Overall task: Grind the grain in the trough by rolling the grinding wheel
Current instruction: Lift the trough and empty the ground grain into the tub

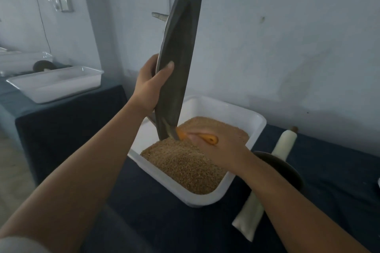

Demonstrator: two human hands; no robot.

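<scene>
My left hand (151,86) grips the dark boat-shaped metal trough (177,61) and holds it nearly upright, its lower tip over the white tub (242,113) of brown grain (191,160). My right hand (218,148) holds an orange brush or scraper (207,137) against the trough's lower end, blurred by motion. The grinding wheel (287,170), a dark disc on a pale axle handle (283,144), lies on the dark cloth to the right of the tub, partly hidden by my right forearm.
The table is covered with dark blue cloth (339,170). A second table at the left carries an empty white tub (55,84), with another dark wheel (43,65) behind it. A pale wall stands close behind the table.
</scene>
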